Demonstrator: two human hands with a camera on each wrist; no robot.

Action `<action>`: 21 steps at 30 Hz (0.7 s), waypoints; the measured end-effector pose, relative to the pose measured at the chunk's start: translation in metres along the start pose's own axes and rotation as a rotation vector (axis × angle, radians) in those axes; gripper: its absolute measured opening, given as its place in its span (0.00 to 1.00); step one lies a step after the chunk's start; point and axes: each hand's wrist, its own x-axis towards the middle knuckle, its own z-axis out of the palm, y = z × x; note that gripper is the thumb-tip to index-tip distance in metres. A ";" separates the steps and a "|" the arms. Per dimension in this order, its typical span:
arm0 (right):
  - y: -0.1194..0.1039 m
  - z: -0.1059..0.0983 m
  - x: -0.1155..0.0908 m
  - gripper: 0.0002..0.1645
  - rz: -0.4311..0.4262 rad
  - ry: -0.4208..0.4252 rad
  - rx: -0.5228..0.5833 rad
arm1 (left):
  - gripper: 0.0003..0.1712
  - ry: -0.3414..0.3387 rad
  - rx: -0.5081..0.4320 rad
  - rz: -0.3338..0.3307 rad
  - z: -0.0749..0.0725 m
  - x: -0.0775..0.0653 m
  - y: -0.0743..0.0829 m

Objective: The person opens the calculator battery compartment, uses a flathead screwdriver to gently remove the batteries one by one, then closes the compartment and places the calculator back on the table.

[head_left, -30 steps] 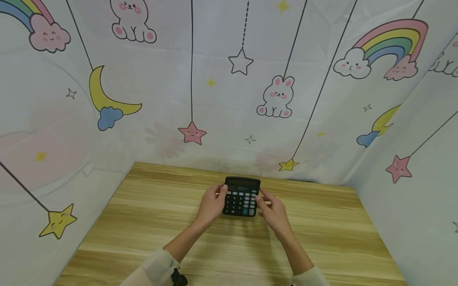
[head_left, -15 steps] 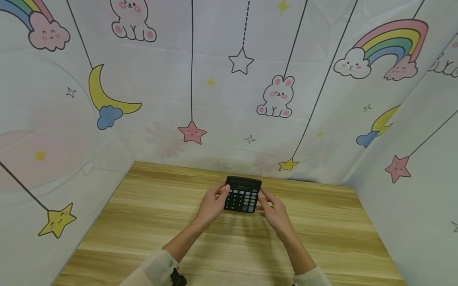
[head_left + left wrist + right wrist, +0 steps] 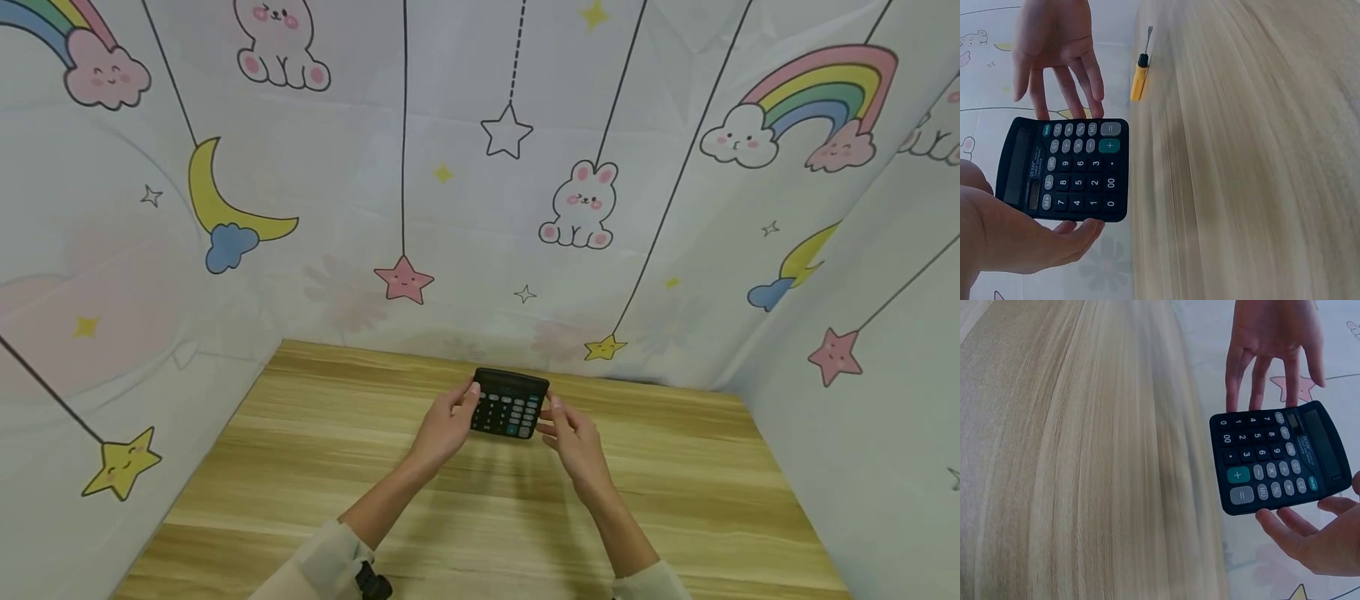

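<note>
A black desk calculator is held up in front of the person, above the wooden table, its keys and display facing them. My left hand grips its left side, thumb over the front edge. My right hand holds the opposite side, fingertips along the edge. In the left wrist view, the calculator has grey keys and a green plus key, with fingertips at both sides. The right wrist view shows the calculator between both hands, fingers partly hidden behind it.
A screwdriver with a yellow handle lies on the wooden table near the right hand. Behind the table hangs a pale cloth printed with stars, rabbits and rainbows. Similar cloth closes the right side.
The calculator's lower edge has risen in the head view, so its face looks more foreshortened. My right thumb has shifted off the keys toward the edge. Both arms stay nearly in place.
</note>
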 end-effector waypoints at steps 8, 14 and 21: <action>-0.001 -0.001 -0.002 0.36 -0.013 0.005 0.072 | 0.40 -0.031 -0.043 0.007 0.000 0.002 -0.004; 0.001 -0.001 -0.002 0.35 -0.019 0.022 0.083 | 0.46 -0.053 -0.085 0.008 0.002 -0.003 -0.005; 0.003 -0.001 0.000 0.35 -0.033 0.030 0.084 | 0.52 -0.052 -0.136 -0.029 0.003 -0.002 -0.006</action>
